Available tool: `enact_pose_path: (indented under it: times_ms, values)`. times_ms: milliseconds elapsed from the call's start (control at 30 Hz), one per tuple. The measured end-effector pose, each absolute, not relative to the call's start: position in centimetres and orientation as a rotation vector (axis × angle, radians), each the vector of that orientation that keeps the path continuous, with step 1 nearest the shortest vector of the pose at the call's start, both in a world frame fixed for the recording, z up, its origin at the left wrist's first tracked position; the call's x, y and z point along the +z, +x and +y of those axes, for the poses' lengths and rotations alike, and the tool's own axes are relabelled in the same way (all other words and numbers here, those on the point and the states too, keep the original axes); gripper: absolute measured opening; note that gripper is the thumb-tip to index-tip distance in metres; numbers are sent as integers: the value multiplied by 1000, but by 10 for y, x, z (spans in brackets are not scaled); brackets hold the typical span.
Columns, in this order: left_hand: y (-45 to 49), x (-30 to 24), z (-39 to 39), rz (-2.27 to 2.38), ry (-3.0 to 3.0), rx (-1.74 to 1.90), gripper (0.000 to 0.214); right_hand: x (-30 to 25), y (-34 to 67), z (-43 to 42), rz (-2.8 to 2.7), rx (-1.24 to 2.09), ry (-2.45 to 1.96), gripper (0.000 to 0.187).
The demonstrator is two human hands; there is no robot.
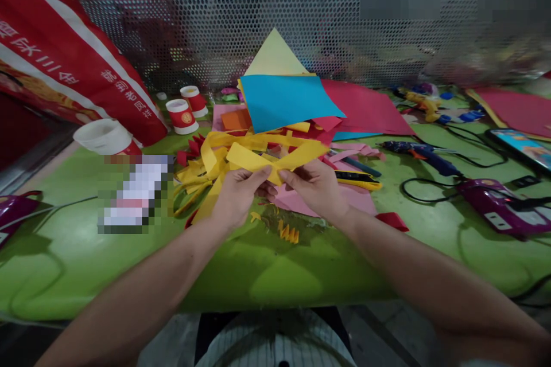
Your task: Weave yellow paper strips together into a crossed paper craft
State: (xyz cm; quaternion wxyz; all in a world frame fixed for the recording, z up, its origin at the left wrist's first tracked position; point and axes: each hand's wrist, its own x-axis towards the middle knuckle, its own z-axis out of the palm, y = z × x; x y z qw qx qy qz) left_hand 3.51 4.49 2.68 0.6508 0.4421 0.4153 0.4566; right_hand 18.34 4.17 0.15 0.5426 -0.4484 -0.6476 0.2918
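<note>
While both hands pinch the crossed yellow paper strips (275,157) at the middle, left hand (236,195) + right hand (316,189), folding's underway imo; next needs a tight crease over the green counter (64,241).

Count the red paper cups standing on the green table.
2 standing upright, side by side at the back left: one cup nearer, the other cup just behind it. A third, white-rimmed cup lies tipped farther left; more may be hidden behind the paper.

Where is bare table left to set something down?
Bare green table lies along the near edge beneath both forearms, and left between the purple iron and yellow strips. Behind the hands, coloured sheets and glue guns crowd it.
</note>
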Motion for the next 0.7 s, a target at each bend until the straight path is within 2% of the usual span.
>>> enact_pose_path:
  times_ms: [67,167,533,700]
  values:
    - [35,26,44,917,1007,1038,20,0,185,41,-1648,435,-1016,14]
    - [35,26,44,894,1006,1058,19,0,188,40,-1774,174,-962,25]
    - [32,20,48,887,977,1065,17,3,201,45,-2185,-146,-879,38]
    - [33,23,47,942,956,1075,22,6,202,46,-2264,-442,-861,36]
